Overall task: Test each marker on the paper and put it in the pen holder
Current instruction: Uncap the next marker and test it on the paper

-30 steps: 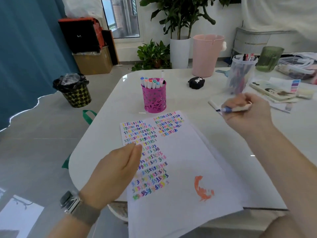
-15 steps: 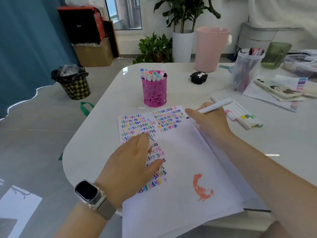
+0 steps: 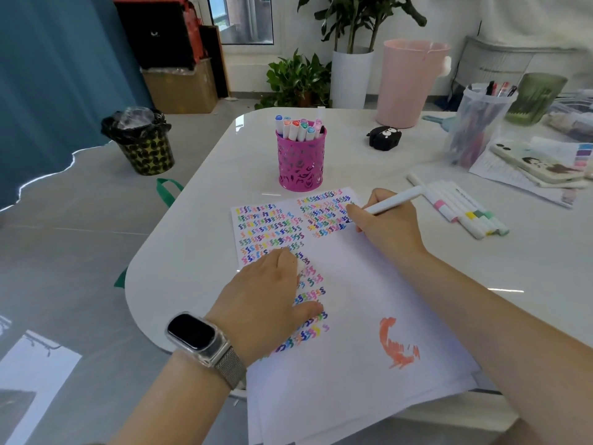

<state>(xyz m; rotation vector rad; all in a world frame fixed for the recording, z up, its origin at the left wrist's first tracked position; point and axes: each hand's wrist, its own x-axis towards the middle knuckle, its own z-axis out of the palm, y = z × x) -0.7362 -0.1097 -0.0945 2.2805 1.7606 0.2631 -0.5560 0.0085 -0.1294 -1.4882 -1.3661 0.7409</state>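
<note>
Item 1: paper point(image 3: 353, 316), my landmark. A white sheet on the white table point(image 3: 481, 268), its near edge hanging over the table's near rim. Rows of small coloured squiggles fill its far left part; an orange scribble point(image 3: 398, 345) sits near its near right part.

Item 2: right hand point(image 3: 385, 226), resting on the paper's far right corner. I see its fingers curled and pinching a white marker point(image 3: 393, 200). The marker's tip is down at the end of the squiggle rows, touching or nearly touching the sheet; its barrel slants up and away to the right.

Item 3: left hand point(image 3: 269, 297), lying palm down on the paper's left side over the squiggles. Fingers look straight and close together, thumb spread apart toward the near side. Something small and white shows at the fingertips; I cannot tell what it is. A watch point(image 3: 199, 337) is on that wrist.

Item 4: pen holder point(image 3: 301, 159), pink, perforated, upright just beyond the paper's far edge, with several capped markers standing in it.

Item 5: loose markers point(image 3: 462, 207), a row lying side by side on the table to the right of the paper's far corner.

Item 6: clear cup point(image 3: 478, 123) of pens, further right of the paper and beyond the loose row.
</note>
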